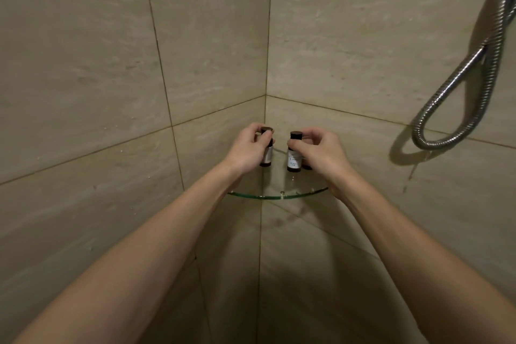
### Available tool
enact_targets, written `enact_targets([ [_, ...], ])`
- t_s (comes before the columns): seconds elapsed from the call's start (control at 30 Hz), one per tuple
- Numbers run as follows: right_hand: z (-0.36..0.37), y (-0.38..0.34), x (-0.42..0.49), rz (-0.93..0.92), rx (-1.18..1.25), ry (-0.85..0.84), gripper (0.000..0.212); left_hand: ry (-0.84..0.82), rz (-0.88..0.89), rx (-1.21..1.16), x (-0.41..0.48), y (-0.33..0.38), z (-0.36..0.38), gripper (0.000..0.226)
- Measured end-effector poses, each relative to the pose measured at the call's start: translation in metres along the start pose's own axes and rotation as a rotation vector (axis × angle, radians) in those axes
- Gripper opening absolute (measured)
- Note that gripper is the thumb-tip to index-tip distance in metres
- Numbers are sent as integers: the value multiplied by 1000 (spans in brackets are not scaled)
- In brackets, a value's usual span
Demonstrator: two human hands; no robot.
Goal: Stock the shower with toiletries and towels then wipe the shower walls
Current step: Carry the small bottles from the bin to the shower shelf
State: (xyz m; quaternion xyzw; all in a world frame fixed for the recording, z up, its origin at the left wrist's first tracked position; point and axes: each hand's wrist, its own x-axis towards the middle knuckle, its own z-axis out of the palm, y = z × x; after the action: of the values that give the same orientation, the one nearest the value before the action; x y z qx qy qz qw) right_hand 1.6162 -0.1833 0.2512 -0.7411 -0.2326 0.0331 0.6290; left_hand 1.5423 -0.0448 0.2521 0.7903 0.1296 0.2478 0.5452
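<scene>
Two small dark-capped toiletry vials, upright at the glass corner shelf (279,197): left vial (267,154) pinched near its cap by left hand (247,149), right vial (294,155) likewise by right hand (322,155), fingers curled, both forearms outstretched toward the tiled corner.

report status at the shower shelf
Left hand grips small dark white-labelled bottle; right hand grips matching second bottle. Both upright over curved glass corner shelf. Nothing blocking.
</scene>
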Motion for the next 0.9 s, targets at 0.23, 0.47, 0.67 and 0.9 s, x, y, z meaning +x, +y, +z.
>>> enact_targets([
  [0.23,7,13,25,-95,-112,25,21,71,-10,-1,26,-10,6,28],
  [0.47,14,12,26,-197,-214,14,20,68,54,163,35,-17,10,32],
  [0.67,6,11,20,-247,-333,-21,23,16,21,219,28,-15,5,33],
  [0.9,3,14,8,-279,-563,-3,24,71,49,525,21,-24,1,39],
])
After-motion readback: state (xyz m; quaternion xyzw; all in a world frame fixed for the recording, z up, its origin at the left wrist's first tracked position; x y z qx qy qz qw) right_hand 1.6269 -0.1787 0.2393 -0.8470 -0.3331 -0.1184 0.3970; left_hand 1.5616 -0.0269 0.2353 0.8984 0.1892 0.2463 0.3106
